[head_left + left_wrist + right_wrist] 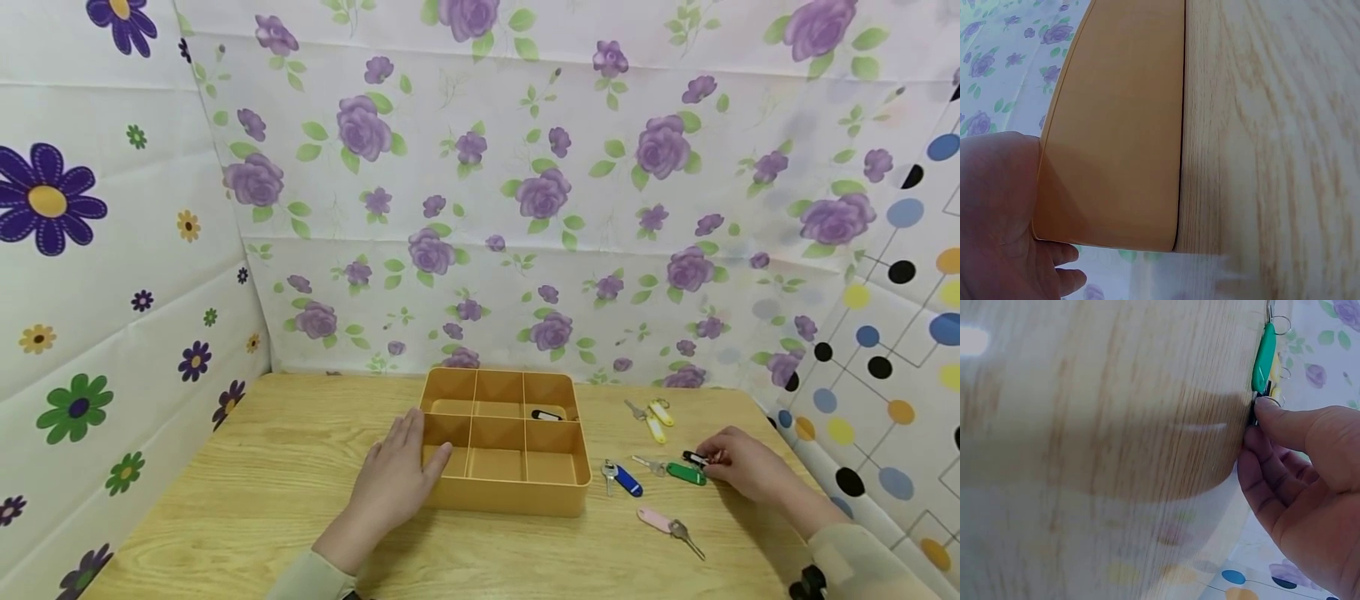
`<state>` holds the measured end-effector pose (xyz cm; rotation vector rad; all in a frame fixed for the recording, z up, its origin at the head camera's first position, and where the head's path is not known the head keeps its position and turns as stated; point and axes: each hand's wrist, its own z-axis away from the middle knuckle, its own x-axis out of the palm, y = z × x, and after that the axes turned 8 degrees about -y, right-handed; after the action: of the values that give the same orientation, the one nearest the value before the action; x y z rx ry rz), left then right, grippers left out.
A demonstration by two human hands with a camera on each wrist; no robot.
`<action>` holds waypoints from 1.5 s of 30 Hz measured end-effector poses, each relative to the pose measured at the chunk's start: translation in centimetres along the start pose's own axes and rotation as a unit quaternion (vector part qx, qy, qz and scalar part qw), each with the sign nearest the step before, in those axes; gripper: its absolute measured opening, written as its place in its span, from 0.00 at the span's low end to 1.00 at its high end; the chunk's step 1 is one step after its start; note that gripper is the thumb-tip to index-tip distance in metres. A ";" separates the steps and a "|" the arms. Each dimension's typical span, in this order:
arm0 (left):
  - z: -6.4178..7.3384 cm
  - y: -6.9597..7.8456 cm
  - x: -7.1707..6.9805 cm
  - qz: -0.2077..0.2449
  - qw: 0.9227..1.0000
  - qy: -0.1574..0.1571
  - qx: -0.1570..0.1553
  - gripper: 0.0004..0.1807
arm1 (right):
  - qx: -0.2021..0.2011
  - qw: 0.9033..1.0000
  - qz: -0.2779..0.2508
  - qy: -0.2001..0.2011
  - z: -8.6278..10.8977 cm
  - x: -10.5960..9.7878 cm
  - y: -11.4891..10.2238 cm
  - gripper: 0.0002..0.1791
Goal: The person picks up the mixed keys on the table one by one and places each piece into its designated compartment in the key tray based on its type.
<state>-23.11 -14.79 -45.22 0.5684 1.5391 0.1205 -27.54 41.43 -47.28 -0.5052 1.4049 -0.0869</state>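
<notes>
An orange compartment box [510,497] stands on the table, and my left hand [393,475] grips its front left corner. The thumb lies over the front left compartment, with the fingers along the outer left wall. In the left wrist view the left hand [997,206] wraps that corner. On the right, my right hand [750,467] pinches a black key tag [695,458] between thumb and fingertips, close behind a green key tag [686,473] with a key. The right wrist view shows the right hand [1310,469] low at the table, mostly covering the black tag.
Another black tag [546,415] lies in the back right compartment. Between box and right hand are a blue key tag [628,481] and a pink key tag [654,521] with keys. Yellow key tags [656,428] lie farther back. Flowered cloth [465,208] hangs behind the table.
</notes>
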 end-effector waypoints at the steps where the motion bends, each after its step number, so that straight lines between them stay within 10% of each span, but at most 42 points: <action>1: 0.0 0.0 0.0 0.000 1.000 0.000 0.000 0.52 | 0.003 1.000 0.001 0.000 -0.1 0.0 0.0 0.08; 16: -0.1 0.0 0.0 -0.002 1.000 0.002 -0.001 0.53 | -0.011 0.996 0.064 0.053 -0.5 0.3 -0.9 0.05; 45: -0.2 -0.1 0.2 0.003 1.000 -0.001 -0.003 0.52 | 0.015 0.994 -0.053 0.091 -0.2 -0.8 -2.8 0.08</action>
<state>-23.34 -14.79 -45.40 0.5683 1.5344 0.1291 -27.22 39.15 -45.52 -0.5579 1.5515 -0.2432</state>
